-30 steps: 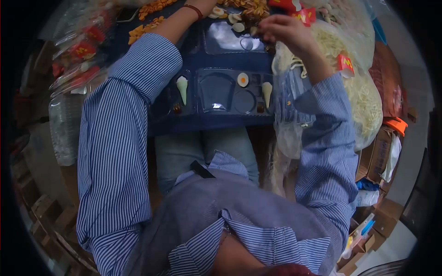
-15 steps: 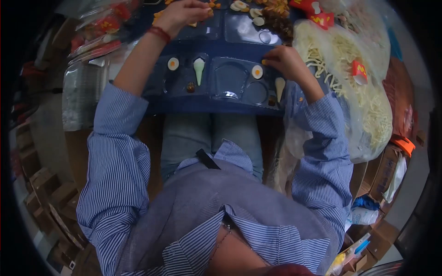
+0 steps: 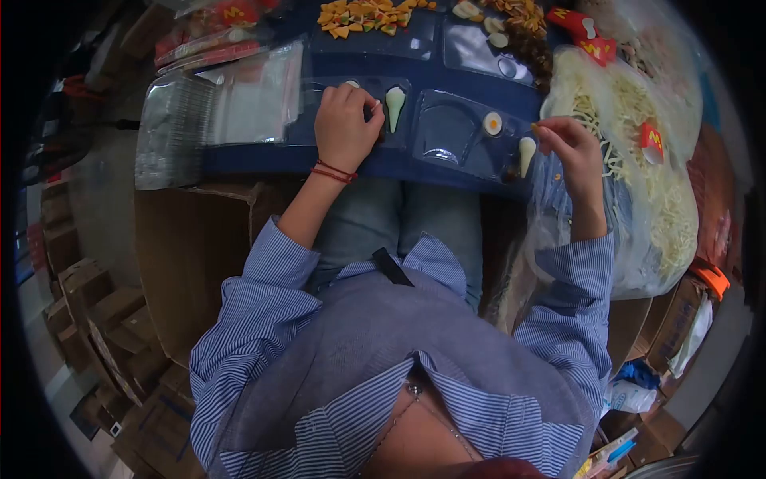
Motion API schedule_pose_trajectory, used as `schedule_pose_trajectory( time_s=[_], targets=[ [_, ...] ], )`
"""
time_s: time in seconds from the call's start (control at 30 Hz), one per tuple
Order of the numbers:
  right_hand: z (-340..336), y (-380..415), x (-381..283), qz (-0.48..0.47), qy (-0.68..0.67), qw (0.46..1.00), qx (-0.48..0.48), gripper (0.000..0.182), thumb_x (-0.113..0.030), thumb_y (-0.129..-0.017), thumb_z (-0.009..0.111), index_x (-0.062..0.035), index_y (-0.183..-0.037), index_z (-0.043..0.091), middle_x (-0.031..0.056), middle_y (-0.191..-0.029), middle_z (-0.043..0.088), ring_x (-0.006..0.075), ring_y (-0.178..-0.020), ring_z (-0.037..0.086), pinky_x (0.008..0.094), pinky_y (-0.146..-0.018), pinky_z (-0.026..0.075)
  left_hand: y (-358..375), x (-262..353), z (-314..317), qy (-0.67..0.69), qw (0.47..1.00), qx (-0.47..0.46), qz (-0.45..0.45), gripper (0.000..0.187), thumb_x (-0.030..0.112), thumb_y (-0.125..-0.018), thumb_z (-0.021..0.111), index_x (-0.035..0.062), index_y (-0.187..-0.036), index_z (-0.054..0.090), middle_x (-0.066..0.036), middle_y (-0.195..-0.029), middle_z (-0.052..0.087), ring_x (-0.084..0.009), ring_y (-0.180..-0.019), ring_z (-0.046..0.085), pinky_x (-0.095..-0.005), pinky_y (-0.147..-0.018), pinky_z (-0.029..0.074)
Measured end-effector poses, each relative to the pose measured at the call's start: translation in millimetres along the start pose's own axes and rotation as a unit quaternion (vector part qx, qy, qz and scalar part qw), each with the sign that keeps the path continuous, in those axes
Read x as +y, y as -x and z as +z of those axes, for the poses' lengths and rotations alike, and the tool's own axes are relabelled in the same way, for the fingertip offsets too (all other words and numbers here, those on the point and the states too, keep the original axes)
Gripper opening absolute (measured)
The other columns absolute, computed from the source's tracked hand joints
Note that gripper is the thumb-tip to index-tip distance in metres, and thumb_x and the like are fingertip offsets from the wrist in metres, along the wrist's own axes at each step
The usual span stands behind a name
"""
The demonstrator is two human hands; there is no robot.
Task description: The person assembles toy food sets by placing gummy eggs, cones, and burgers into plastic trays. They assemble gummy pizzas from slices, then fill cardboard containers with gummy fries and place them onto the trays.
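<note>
My left hand (image 3: 347, 121) is over the left clear plastic tray (image 3: 403, 137), thumb and fingers pinched together; what they hold, if anything, is hidden. Beside its fingertips lies a pale green miniature cone (image 3: 394, 109), and a small white piece (image 3: 352, 84) shows just past the knuckles. My right hand (image 3: 571, 148) pinches a small orange-yellow piece (image 3: 536, 128) above the right edge of the second clear tray (image 3: 443, 128). That tray carries a miniature egg half (image 3: 492, 123) and a cream-coloured cone (image 3: 527, 155), close to my right fingertips.
Orange wedge-shaped pieces (image 3: 363, 17) are heaped at the back. A bag of pale strips like fries (image 3: 658, 191) fills the right side, with a small red carton (image 3: 651, 142) on it. Stacked clear trays (image 3: 175, 132) and flat plastic bags (image 3: 255, 92) lie at left.
My left hand has come back from the orange heap to the left tray. My right hand has moved toward me, still pinching the small piece. The whole view has shifted.
</note>
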State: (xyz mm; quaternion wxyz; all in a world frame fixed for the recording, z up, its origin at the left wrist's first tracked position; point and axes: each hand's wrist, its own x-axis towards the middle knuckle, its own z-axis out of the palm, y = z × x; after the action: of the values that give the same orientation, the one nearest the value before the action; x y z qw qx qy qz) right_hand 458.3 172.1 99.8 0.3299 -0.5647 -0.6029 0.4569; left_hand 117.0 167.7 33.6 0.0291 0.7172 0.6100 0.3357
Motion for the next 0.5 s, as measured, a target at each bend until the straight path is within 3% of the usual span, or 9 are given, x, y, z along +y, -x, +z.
schedule_pose_trajectory(
  time_s=[0.07,0.17,0.27,0.33,0.4,0.5],
  targets=[
    [1.8,13.8,8.3,0.024,-0.146,0.988,0.036,0.016,-0.008,-0.089,0.068,0.0027,-0.101,0.069,0.0051,-0.083,0.068,0.0095,-0.072,0.061,0.0221,-0.067,0.048,1.0,-3.3,3.4,-0.009,1.0,0.01,0.007,0.012,0.015,-0.078,0.074,0.0061,-0.076,0.066,-0.007,-0.083,0.059,-0.027,-0.082,0.056,-0.0364,-0.074,0.048],
    [4.3,24.3,17.2,0.029,-0.162,0.985,0.054,0.02,-0.007,-0.09,0.067,0.0045,-0.105,0.069,0.0081,-0.086,0.07,0.0114,-0.074,0.064,0.0233,-0.069,0.05,3.2,-6.2,7.9,0.01,1.0,0.016,0.005,0.012,0.012,-0.077,0.073,0.0045,-0.073,0.064,-0.008,-0.085,0.057,-0.0287,-0.085,0.056,-0.0372,-0.074,0.048],
    [16.4,23.4,10.1,0.028,0.0,0.997,0.071,0.016,-0.009,-0.089,0.068,0.0023,-0.1,0.07,0.0055,-0.086,0.07,0.0099,-0.076,0.065,0.0242,-0.066,0.051,6.2,-1.5,11.0,0.01,0.999,0.044,0.021,0.011,0.012,-0.079,0.073,0.0046,-0.079,0.064,-0.008,-0.085,0.058,-0.0277,-0.084,0.057,-0.0372,-0.073,0.048],
    [30.1,19.0,22.4,0.022,0.046,0.995,0.091,0.014,-0.009,-0.086,0.07,-0.0009,-0.097,0.071,0.0063,-0.082,0.071,0.0121,-0.073,0.066,0.0258,-0.064,0.051,9.3,3.1,2.1,0.03,0.999,-0.002,-0.017,0.011,0.011,-0.081,0.072,0.0044,-0.086,0.065,-0.009,-0.088,0.059,-0.027,-0.084,0.058,-0.0371,-0.072,0.048],
    [40.7,15.8,29.9,-0.062,0.22,0.968,0.106,0.012,-0.009,-0.084,0.071,-0.0019,-0.093,0.07,0.0084,-0.08,0.07,0.0151,-0.07,0.066,0.0279,-0.062,0.05,14.5,-0.7,-0.8,0.008,1.0,-0.009,0.013,0.013,0.01,-0.082,0.071,0.0038,-0.089,0.063,-0.01,-0.091,0.06,-0.0268,-0.083,0.059,-0.0367,-0.073,0.049],
    [47.2,15.5,31.2,-0.105,0.301,0.941,0.116,0.009,-0.007,-0.082,0.072,-0.0025,-0.09,0.069,0.0108,-0.08,0.066,0.0219,-0.068,0.065,0.0307,-0.062,0.05,20.0,-5.8,-0.6,-0.02,0.999,0.001,0.05,0.013,0.01,-0.081,0.071,0.0037,-0.09,0.064,-0.009,-0.095,0.06,-0.0267,-0.086,0.06,-0.036,-0.075,0.05]
  ],
)
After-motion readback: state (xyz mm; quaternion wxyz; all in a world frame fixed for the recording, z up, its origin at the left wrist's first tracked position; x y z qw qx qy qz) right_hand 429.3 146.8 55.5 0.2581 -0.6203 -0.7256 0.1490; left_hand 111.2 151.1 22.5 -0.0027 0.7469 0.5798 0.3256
